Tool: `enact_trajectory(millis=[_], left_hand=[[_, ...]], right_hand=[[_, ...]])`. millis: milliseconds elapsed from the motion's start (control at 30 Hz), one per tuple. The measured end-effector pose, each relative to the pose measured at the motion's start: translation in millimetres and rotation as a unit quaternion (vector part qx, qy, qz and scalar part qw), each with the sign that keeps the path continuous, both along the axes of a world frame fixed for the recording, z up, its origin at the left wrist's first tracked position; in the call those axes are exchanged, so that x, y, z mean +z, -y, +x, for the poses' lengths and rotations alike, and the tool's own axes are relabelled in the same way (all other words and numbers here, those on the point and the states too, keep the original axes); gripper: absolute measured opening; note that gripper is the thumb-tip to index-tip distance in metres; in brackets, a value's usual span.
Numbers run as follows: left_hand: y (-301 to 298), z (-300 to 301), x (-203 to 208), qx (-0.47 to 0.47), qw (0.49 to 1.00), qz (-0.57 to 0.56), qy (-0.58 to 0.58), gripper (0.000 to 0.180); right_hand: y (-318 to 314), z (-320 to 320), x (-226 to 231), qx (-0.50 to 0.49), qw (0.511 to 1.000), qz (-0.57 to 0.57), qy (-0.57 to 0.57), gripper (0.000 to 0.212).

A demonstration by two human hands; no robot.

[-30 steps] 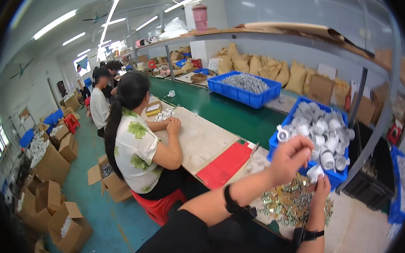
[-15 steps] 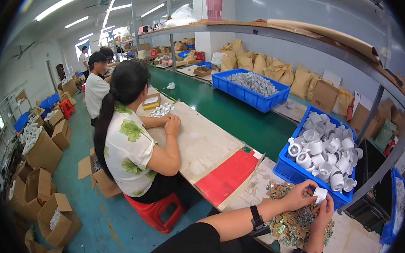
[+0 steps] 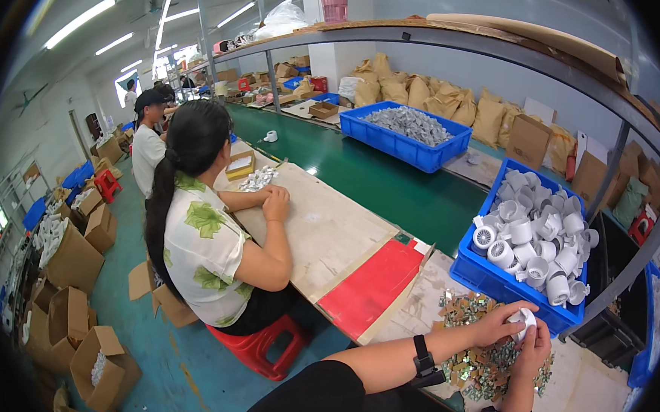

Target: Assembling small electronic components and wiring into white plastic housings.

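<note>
My left hand (image 3: 498, 326) and my right hand (image 3: 532, 353) are both closed round a small white plastic housing (image 3: 521, 323), held between the fingertips. My fingers cover part of it. Beneath my hands a heap of small green and tan circuit boards (image 3: 462, 365) is spread on the table. Just beyond my hands stands a blue bin (image 3: 484, 280) piled with white cup-shaped plastic housings (image 3: 536, 270), some with ribbed round ends. Black straps with small devices sit on both my wrists.
A red sheet (image 3: 370, 288) lies left of the boards. Beside it a co-worker (image 3: 210, 248) sits on a red stool (image 3: 261, 349). Another blue bin (image 3: 394, 146) with grey parts stands across the green belt (image 3: 318, 160). A shelf post (image 3: 611, 178) rises at right.
The white housing has turned in my fingers, now showing a rounder side. My view has shifted slightly. The co-worker's hands stay together on the table.
</note>
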State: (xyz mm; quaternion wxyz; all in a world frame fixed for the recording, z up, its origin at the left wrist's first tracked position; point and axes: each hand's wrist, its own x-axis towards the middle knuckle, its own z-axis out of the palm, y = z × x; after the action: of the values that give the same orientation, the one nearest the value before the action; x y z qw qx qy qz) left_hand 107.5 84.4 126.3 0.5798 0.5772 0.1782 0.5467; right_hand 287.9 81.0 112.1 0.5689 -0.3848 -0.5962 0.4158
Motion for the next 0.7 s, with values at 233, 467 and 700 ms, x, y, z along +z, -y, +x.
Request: enact_trajectory(millis=[233, 467, 700], left_hand=[[-7, -5, -3, 0.094, 0.995, -0.017, -0.029, 0.039], [-11, -3, -15, 0.121, 0.991, 0.017, -0.047, 0.029], [-10, -17, -10, 0.004, 0.995, 0.02, -0.096, 0.028]], right_hand=[[8, -18, 14, -0.033, 0.998, 0.025, -0.046, 0.055], [18, -18, 27, -0.022, 0.98, 0.113, 0.165, 0.053], [16, -25, 32, -0.082, 0.974, 0.172, 0.12, 0.039]])
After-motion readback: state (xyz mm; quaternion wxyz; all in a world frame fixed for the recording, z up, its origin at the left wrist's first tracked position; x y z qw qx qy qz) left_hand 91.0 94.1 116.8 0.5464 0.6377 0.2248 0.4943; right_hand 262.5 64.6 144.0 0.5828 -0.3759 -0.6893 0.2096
